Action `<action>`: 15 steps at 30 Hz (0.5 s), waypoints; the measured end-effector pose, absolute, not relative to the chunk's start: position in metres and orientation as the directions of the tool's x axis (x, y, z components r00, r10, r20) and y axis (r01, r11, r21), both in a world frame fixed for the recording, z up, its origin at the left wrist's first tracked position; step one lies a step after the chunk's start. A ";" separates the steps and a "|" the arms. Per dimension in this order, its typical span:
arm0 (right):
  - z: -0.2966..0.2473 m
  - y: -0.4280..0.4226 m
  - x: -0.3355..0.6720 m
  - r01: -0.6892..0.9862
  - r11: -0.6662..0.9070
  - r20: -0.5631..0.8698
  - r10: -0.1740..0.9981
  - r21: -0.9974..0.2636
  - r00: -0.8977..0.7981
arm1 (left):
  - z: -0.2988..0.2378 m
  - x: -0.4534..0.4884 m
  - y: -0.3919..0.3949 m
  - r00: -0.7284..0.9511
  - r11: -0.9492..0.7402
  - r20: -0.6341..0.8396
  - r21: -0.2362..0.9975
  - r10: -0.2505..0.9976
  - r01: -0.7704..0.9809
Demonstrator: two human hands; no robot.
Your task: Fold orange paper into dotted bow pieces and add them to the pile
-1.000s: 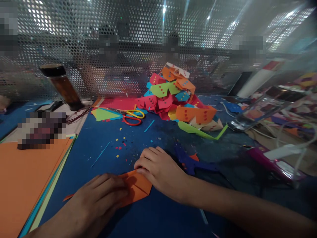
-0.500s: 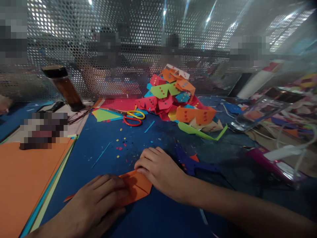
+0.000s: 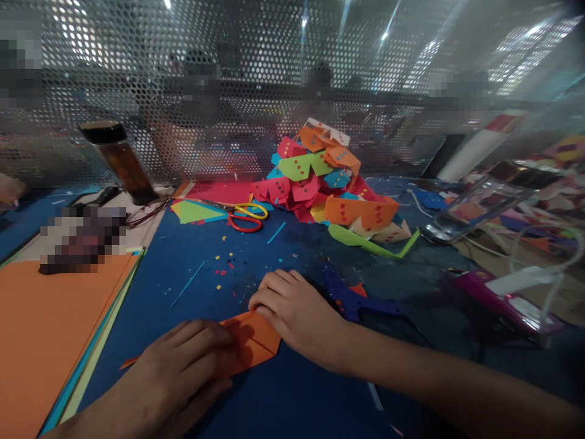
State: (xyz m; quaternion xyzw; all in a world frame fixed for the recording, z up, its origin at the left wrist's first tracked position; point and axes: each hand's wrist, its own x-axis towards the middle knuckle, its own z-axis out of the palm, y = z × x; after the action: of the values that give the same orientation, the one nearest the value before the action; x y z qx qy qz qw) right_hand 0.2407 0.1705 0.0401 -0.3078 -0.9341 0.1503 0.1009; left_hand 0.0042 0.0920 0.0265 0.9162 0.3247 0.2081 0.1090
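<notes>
A folded piece of orange paper (image 3: 256,342) lies on the blue table, with crease lines across its face. My left hand (image 3: 183,366) covers its left part, fingers together and bent over it. A small orange tip pokes out left of that hand. At the paper's upper right edge, my right hand (image 3: 297,320) pinches it with the thumb and curled fingers. Part of the fold is hidden under both hands. A blue glue gun (image 3: 354,299) lies right of my right hand, beside a small orange scrap.
Ahead stands a heap of dotted coloured paper pieces (image 3: 311,177). Scissors (image 3: 247,218) with red and yellow handles lie left of it. Orange sheets (image 3: 55,323) are stacked at left. A brown-filled bottle (image 3: 121,161), a clear bottle (image 3: 484,198) and a magenta device (image 3: 507,305) stand or lie around.
Both hands keep their hold on the orange paper, almost unmoved. The view has shifted very slightly.
</notes>
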 end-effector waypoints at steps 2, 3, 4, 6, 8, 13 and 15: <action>0.042 0.169 0.242 0.545 0.766 0.098 0.605 -0.341 -0.790 | 0.027 0.005 0.092 0.707 -0.769 0.308 0.320 0.636 0.553; 0.043 0.168 0.242 0.541 0.769 0.108 0.604 -0.339 -0.790 | 0.028 0.005 0.092 0.707 -0.772 0.312 0.311 0.634 0.555; 0.045 0.167 0.243 0.531 0.776 0.123 0.597 -0.341 -0.793 | 0.028 0.006 0.092 0.706 -0.773 0.316 0.303 0.633 0.557; 0.050 0.163 0.244 0.481 0.796 0.148 0.560 -0.366 -0.815 | 0.028 0.006 0.091 0.701 -0.772 0.324 0.294 0.636 0.564; 0.054 0.159 0.246 0.410 0.813 0.144 0.503 -0.414 -0.852 | 0.028 0.006 0.091 0.694 -0.766 0.327 0.302 0.642 0.567; 0.059 0.153 0.246 0.351 0.842 0.080 0.417 -0.409 -0.905 | 0.027 0.006 0.090 0.668 -0.750 0.342 0.336 0.661 0.570; 0.058 0.152 0.246 0.350 0.861 0.071 0.402 -0.369 -0.913 | 0.027 0.006 0.090 0.660 -0.752 0.361 0.328 0.659 0.572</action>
State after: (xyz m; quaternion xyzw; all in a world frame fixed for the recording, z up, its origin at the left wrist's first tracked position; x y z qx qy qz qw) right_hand 0.2457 0.1522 0.0580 -0.1955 -0.9618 0.1773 0.0730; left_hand 0.0064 0.0899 0.0268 0.9062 0.3395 0.2343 0.0932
